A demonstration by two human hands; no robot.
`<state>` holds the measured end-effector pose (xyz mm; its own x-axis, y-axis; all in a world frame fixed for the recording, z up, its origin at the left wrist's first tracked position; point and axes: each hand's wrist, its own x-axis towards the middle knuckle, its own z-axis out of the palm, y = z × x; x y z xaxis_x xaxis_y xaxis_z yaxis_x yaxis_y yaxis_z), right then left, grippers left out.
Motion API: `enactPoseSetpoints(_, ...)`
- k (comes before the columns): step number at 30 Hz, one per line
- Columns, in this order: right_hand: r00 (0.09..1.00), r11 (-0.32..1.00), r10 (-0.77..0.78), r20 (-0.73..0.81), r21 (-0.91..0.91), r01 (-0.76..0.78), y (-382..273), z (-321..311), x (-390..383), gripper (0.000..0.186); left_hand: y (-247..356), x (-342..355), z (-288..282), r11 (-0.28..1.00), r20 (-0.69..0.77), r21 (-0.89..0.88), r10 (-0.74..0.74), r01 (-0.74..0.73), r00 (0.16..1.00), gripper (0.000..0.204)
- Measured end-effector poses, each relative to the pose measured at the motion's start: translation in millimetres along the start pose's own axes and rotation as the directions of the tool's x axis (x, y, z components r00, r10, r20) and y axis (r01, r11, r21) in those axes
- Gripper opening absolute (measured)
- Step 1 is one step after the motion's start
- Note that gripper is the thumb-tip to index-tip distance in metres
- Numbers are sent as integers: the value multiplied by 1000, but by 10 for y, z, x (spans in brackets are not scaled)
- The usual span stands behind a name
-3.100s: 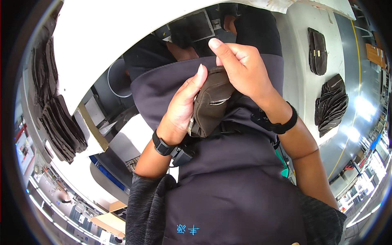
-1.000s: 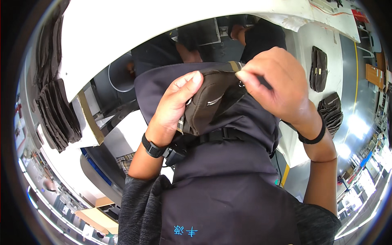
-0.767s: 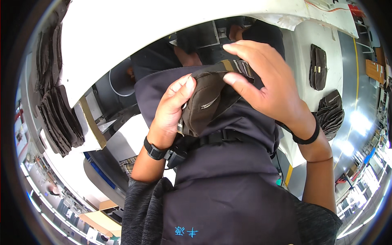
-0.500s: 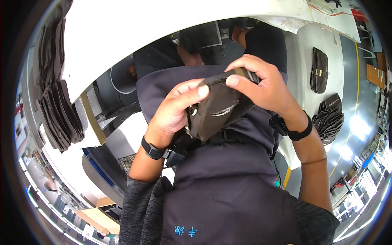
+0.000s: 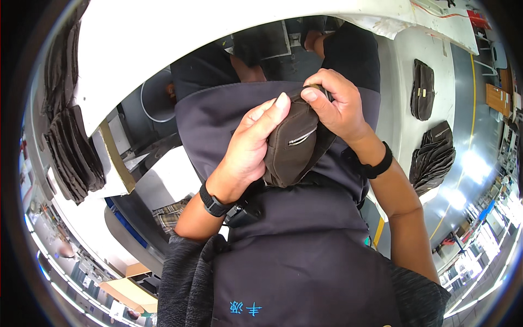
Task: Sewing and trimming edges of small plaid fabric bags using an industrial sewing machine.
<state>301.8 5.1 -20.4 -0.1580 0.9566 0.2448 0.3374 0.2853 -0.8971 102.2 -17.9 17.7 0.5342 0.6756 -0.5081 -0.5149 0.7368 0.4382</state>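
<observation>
Over my lap, both hands hold a small dark brown pouch (image 5: pixel 297 150) with a short silver zipper across its face. My left hand (image 5: pixel 248 141) grips its left side, the thumb lying along the upper edge and the fingers hidden behind. At the upper right corner my right hand (image 5: pixel 340 106) pinches the pouch's edge between thumb and bent fingers. The pouch is tilted, its lower end close to my dark apron (image 5: pixel 305 240). Its back side is out of sight.
A white table (image 5: pixel 180 32) curves across the far side. Stacked dark brown pieces (image 5: pixel 73 155) hang at the left. On a white surface at the right lie a brown pouch-like piece (image 5: pixel 423 90) and a fanned pile of brown pieces (image 5: pixel 433 158). A cardboard edge (image 5: pixel 117 158) stands at left.
The pouch has turned more upright, with its zipper slanting more steeply. My left hand has moved right and slightly up with it, and my right hand has shifted a little left.
</observation>
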Motion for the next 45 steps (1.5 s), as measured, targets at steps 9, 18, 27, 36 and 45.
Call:
enactPoseSetpoints(9, 997, 997, 66, -27, 35, -65, -52, -19, 7, 23, 64, -46, -243, 997, 153, 77, -7, -5, 988, 53)
enactPoseSetpoints(18, 997, 996, 70, 25, 56, -71, 3, -19, -7, 21, -30, -25, -313, 998, 164, 47, -54, 47, 985, 52)
enactPoseSetpoints(27, 963, 952, -264, 59, -145, 269, -557, -205, 33, 28, 73, -73, -231, 975, 113, 218, 19, -43, 993, 50)
enactPoseSetpoints(36, 922, 904, -357, 152, -192, 381, -556, -193, -30, 27, 16, -57, -179, 979, 80, 177, 83, -96, 993, 38)
enactPoseSetpoints(45, 925, 963, -266, 273, 41, 265, -763, -53, -90, 24, 23, -26, -236, 986, 66, 145, 70, -79, 995, 35)
